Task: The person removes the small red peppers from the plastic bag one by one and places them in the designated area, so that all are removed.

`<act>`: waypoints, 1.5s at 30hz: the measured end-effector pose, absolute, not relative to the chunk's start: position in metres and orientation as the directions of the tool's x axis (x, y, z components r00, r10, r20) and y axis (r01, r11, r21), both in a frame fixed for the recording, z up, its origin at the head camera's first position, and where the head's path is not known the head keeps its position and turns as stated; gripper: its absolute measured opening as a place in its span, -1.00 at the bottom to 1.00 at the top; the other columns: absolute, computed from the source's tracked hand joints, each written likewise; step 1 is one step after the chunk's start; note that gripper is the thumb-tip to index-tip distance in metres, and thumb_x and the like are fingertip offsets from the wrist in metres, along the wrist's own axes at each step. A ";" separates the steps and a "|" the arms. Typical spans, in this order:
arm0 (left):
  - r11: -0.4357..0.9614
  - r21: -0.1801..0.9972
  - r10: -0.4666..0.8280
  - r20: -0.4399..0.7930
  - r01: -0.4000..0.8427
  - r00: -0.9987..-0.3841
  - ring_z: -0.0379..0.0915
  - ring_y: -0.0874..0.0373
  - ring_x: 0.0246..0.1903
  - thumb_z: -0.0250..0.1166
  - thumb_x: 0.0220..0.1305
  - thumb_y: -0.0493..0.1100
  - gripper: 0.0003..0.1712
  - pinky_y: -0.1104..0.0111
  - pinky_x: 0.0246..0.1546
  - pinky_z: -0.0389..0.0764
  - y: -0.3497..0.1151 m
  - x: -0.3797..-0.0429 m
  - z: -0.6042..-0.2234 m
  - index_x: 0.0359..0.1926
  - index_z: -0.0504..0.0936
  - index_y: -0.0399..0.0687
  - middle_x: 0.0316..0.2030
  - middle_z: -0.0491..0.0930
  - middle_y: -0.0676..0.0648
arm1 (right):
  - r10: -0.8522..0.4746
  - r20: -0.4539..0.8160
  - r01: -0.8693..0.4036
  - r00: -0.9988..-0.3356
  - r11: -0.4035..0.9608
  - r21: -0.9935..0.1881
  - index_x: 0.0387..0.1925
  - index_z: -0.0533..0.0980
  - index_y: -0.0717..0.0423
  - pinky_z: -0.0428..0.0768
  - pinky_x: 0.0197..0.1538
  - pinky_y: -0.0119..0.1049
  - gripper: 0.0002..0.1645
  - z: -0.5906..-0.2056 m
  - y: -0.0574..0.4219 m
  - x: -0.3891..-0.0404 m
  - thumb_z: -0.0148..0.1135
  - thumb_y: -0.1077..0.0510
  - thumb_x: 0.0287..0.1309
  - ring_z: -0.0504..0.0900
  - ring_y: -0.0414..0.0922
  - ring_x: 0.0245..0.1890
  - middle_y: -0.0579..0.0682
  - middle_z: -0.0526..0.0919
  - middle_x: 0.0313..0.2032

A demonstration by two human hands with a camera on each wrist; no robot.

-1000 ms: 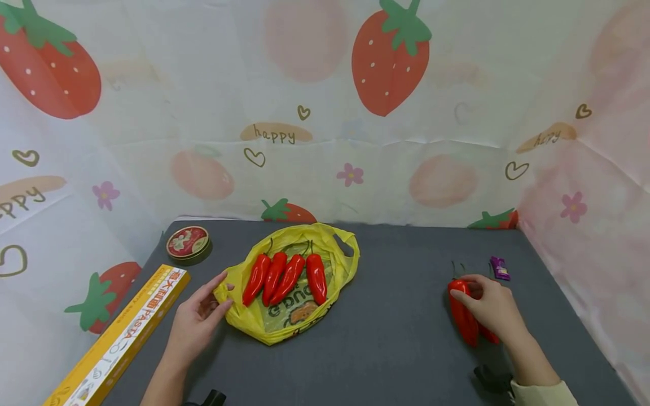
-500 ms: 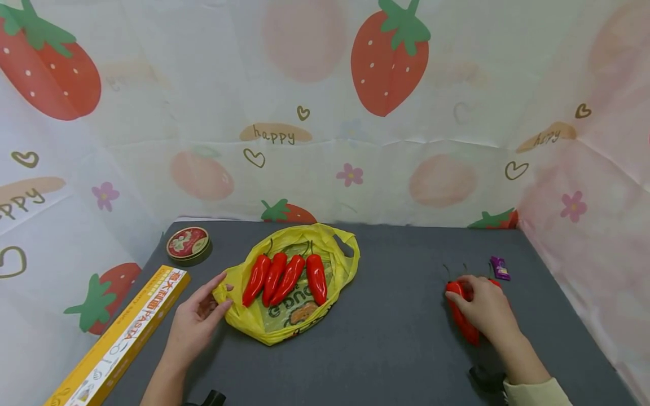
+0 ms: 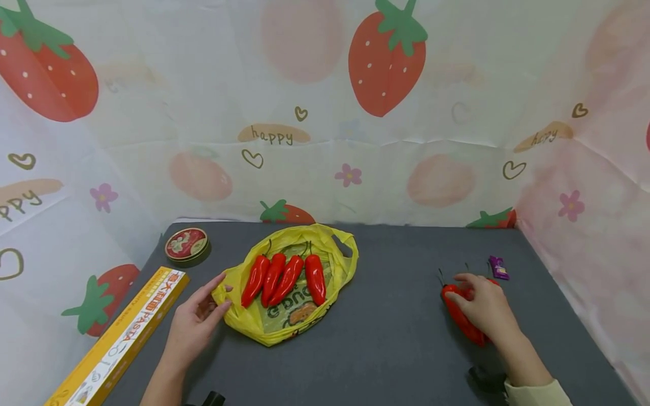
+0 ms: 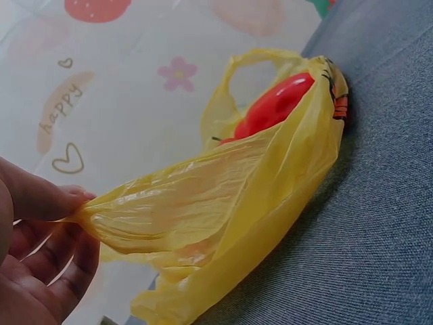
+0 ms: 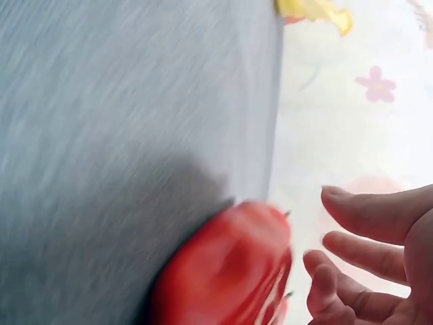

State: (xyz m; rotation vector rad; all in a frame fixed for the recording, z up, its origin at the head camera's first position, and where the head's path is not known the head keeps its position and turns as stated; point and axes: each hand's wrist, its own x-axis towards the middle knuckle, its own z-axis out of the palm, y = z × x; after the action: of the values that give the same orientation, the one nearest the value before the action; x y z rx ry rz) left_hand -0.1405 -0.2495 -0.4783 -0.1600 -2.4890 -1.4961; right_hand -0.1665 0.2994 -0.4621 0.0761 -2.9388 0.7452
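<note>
A pepper [image 3: 460, 317] is being part-hidden, nine o'clock from the loose, free right hand [image 3: 484, 310], and a bag [image 3: 242, 320] pinched by the left hand [image 3: 195, 324].

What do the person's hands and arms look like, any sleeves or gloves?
The left hand and right hand are both ungloved. A pale cream sleeve shows on the right; none shows on the left. A black piece shows near each wrist, too unclear to identify.

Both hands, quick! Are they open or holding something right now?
Left hand: closed, pinching the edge of the yellow bag.
Right hand: open, holding nothing, beside the red peppers.
</note>
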 end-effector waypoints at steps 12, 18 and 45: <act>0.456 0.870 -0.034 0.227 0.187 -0.973 0.53 0.46 -0.10 0.33 0.38 -0.18 -0.36 0.66 -0.09 0.55 -0.248 -0.139 -0.478 0.44 0.41 0.05 0.08 0.67 -0.18 | -0.088 0.208 -0.196 -0.974 0.787 -0.584 0.10 0.60 0.17 0.69 -0.24 -0.14 -0.52 -0.454 0.251 -0.166 0.46 0.09 0.18 0.73 -0.05 -0.26 0.07 0.73 -0.20; 0.455 0.870 -0.042 0.234 0.190 -0.971 0.54 0.47 -0.10 0.33 0.37 -0.21 -0.37 0.65 -0.09 0.56 -0.248 -0.141 -0.479 0.43 0.42 -0.01 0.06 0.67 -0.20 | -0.121 0.237 -0.246 -0.964 0.741 -0.625 0.07 0.62 0.10 0.66 -0.23 -0.23 -0.57 -0.455 0.218 -0.168 0.47 0.12 0.16 0.70 -0.14 -0.28 -0.01 0.73 -0.23; 0.454 0.868 -0.030 0.238 0.199 -0.971 0.54 0.48 -0.08 0.34 0.36 -0.25 -0.35 0.66 -0.09 0.56 -0.249 -0.142 -0.480 0.43 0.41 -0.05 0.08 0.67 -0.20 | -0.244 0.088 -0.218 -0.966 0.579 -0.786 0.20 0.57 0.03 0.69 -0.10 -0.11 -0.48 -0.442 0.114 -0.213 0.42 0.04 0.23 0.71 -0.04 -0.11 0.09 0.71 -0.01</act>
State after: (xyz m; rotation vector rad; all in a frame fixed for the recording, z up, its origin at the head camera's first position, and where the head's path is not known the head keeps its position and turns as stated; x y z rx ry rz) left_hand -0.1417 -0.2490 -0.4795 -0.1468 -2.4852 -1.5285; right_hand -0.2135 0.1137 -0.4419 0.4124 -2.8179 1.3955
